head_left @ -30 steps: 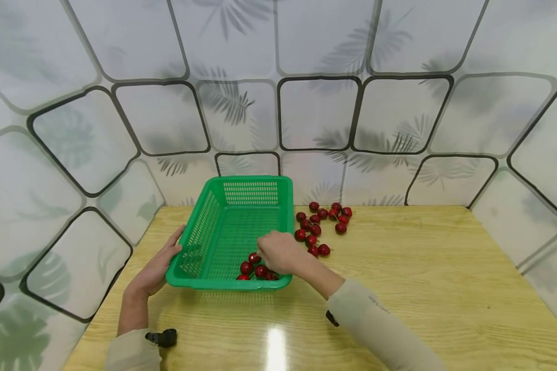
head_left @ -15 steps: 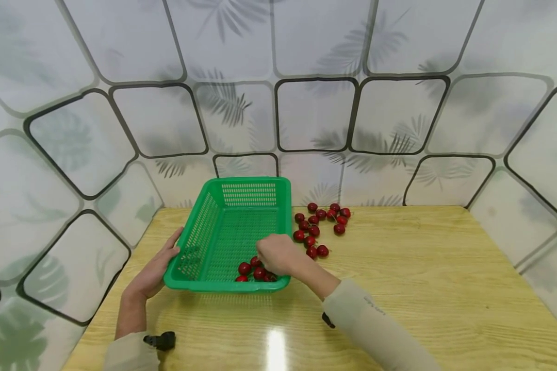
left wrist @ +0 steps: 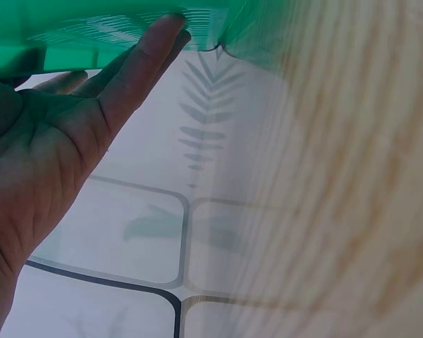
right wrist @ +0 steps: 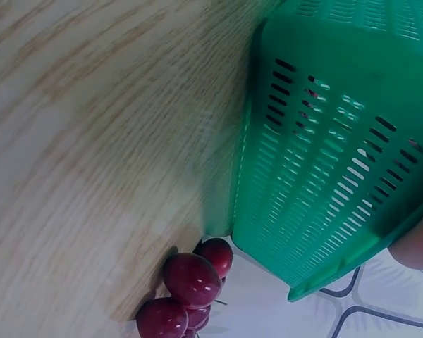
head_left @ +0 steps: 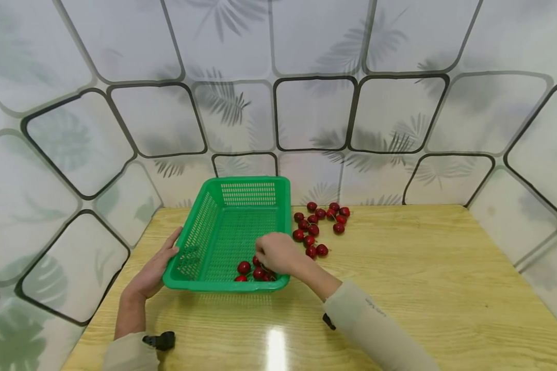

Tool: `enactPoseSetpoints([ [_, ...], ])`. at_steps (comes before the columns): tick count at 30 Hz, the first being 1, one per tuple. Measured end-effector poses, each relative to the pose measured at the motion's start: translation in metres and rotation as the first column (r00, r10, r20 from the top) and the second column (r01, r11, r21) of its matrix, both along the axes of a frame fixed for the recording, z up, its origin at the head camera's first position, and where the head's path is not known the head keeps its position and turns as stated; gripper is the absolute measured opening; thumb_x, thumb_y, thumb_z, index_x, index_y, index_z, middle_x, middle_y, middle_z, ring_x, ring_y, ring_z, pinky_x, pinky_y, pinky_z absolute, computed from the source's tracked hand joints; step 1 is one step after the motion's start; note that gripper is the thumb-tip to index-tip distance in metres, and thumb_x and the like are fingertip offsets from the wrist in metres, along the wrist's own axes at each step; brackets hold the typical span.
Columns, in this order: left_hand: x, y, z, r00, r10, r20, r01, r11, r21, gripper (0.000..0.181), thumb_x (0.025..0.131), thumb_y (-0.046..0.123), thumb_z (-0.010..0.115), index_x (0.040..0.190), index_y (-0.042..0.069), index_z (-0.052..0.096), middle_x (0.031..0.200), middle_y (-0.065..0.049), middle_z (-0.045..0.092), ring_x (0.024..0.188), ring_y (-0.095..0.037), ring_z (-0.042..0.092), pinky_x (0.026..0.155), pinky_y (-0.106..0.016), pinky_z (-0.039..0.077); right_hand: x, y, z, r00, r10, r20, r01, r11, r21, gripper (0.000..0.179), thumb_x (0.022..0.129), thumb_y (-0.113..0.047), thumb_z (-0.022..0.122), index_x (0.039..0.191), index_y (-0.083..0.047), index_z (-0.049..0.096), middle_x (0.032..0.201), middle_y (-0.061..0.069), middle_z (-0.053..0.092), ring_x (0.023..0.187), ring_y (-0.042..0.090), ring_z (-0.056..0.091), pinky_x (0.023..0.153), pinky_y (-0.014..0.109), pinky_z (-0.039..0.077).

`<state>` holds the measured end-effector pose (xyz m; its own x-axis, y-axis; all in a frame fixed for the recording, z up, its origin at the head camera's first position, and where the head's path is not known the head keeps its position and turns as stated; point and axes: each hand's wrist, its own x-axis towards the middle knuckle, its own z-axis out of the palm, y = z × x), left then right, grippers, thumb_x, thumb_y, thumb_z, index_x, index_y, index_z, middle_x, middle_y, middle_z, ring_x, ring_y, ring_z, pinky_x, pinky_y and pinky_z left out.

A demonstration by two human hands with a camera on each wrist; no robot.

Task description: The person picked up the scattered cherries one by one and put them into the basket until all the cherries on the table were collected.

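A green plastic basket (head_left: 285, 206) with slotted walls sits on the table. My left hand (head_left: 155, 270) rests against its left side; in the left wrist view the hand's (left wrist: 49, 141) fingers extend along the outer wall. My right hand (head_left: 278, 252) reaches over the right rim, its fingers bent down among several red cherries (head_left: 244, 267) in the near right corner. Its fingertips are hidden, so whether they pinch a cherry cannot be seen. In the right wrist view only a bit of the right hand (right wrist: 419, 243) shows beyond the basket's rim (right wrist: 338, 278).
Several loose cherries (head_left: 313, 230) with stems lie on the wooden table (head_left: 399, 278) just right of the basket. A patterned wall covering (head_left: 315, 113) rises behind the table and at its sides.
The right hand stays low over the cherries in the basket and shifts only slightly. Some cherries beneath it have moved a little. The left hand keeps its place on the basket.
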<state>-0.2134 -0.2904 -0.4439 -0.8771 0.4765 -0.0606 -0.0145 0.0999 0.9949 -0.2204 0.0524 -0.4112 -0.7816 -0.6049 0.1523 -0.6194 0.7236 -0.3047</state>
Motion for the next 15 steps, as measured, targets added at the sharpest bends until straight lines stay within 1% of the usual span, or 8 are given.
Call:
enactPoseSetpoints([
  [3, 0.0003, -0.0008, -0.0001, 1.0, 0.005, 0.006, -0.005, 1.0, 0.0, 0.065, 0.111, 0.038, 0.026, 0.159, 0.022, -0.016, 0.135, 0.007, 0.044, 0.088, -0.015, 0.069, 0.082, -0.028, 0.054, 0.0006, 0.0009, -0.0016, 1.0, -0.006, 0.022, 0.008, 0.998, -0.068, 0.018, 0.099, -0.014, 0.062, 0.083, -0.014, 0.07, 0.076, -0.006, 0.066, 0.067, 0.007, 0.057, 0.062, 0.023, 0.047],
  [5, 0.0007, -0.0008, 0.0, 1.0, 0.005, 0.005, -0.005, 1.0, -0.005, 0.065, 0.111, 0.038, 0.025, 0.159, 0.022, -0.016, 0.139, 0.004, 0.04, 0.09, -0.015, 0.068, 0.083, -0.027, 0.054, 0.001, 0.0013, -0.0022, 0.999, -0.014, 0.042, 0.018, 0.994, -0.106, 0.016, 0.099, -0.016, 0.062, 0.088, -0.013, 0.072, 0.081, -0.005, 0.068, 0.071, 0.008, 0.06, 0.065, 0.024, 0.049],
  [6, 0.0008, -0.0007, 0.0, 1.0, 0.008, 0.004, -0.008, 1.0, -0.008, 0.065, 0.111, 0.038, 0.025, 0.159, 0.022, -0.015, 0.141, 0.0, 0.038, 0.09, -0.014, 0.068, 0.083, -0.027, 0.054, 0.0011, 0.0016, -0.0028, 0.999, -0.017, 0.049, 0.023, 0.992, -0.121, 0.016, 0.1, -0.017, 0.062, 0.088, -0.013, 0.072, 0.082, -0.004, 0.069, 0.072, 0.009, 0.06, 0.066, 0.024, 0.049],
  [9, 0.0005, 0.0, -0.0003, 1.0, 0.012, 0.006, -0.012, 1.0, -0.013, 0.064, 0.111, 0.038, 0.024, 0.159, 0.023, -0.015, 0.152, -0.015, 0.024, 0.093, -0.013, 0.067, 0.084, -0.026, 0.053, 0.0007, 0.0024, -0.0041, 0.998, -0.018, 0.064, 0.028, 0.986, -0.163, 0.015, 0.1, -0.017, 0.062, 0.09, -0.013, 0.072, 0.083, -0.004, 0.068, 0.074, 0.01, 0.06, 0.067, 0.024, 0.049],
  [11, 0.0001, 0.0008, -0.0002, 1.0, 0.012, 0.008, -0.012, 1.0, -0.013, 0.064, 0.111, 0.038, 0.024, 0.159, 0.024, -0.015, 0.156, -0.022, 0.011, 0.095, -0.012, 0.066, 0.085, -0.025, 0.052, 0.0002, 0.0033, -0.004, 0.998, -0.009, 0.061, 0.02, 0.983, -0.181, 0.014, 0.099, -0.016, 0.063, 0.09, -0.013, 0.072, 0.083, -0.004, 0.068, 0.075, 0.01, 0.06, 0.068, 0.025, 0.049],
  [13, -0.0002, 0.0016, 0.0, 1.0, 0.013, 0.009, -0.012, 1.0, -0.01, 0.063, 0.111, 0.038, 0.024, 0.159, 0.023, -0.016, 0.158, -0.026, 0.003, 0.096, -0.011, 0.065, 0.085, -0.025, 0.052, -0.001, 0.0044, -0.0041, 0.998, 0.008, 0.06, 0.004, 0.98, -0.199, 0.013, 0.099, -0.015, 0.063, 0.09, -0.012, 0.073, 0.083, -0.004, 0.068, 0.076, 0.01, 0.06, 0.069, 0.026, 0.049],
  [15, -0.0003, 0.0021, 0.0001, 1.0, 0.015, 0.012, -0.014, 1.0, -0.007, 0.064, 0.111, 0.038, 0.024, 0.159, 0.023, -0.016, 0.158, -0.027, 0.001, 0.095, -0.01, 0.065, 0.085, -0.024, 0.052, -0.0015, 0.006, -0.0036, 0.998, 0.025, 0.063, -0.01, 0.973, -0.232, 0.013, 0.099, -0.015, 0.062, 0.093, -0.01, 0.073, 0.085, -0.003, 0.069, 0.079, 0.011, 0.061, 0.072, 0.027, 0.05],
])
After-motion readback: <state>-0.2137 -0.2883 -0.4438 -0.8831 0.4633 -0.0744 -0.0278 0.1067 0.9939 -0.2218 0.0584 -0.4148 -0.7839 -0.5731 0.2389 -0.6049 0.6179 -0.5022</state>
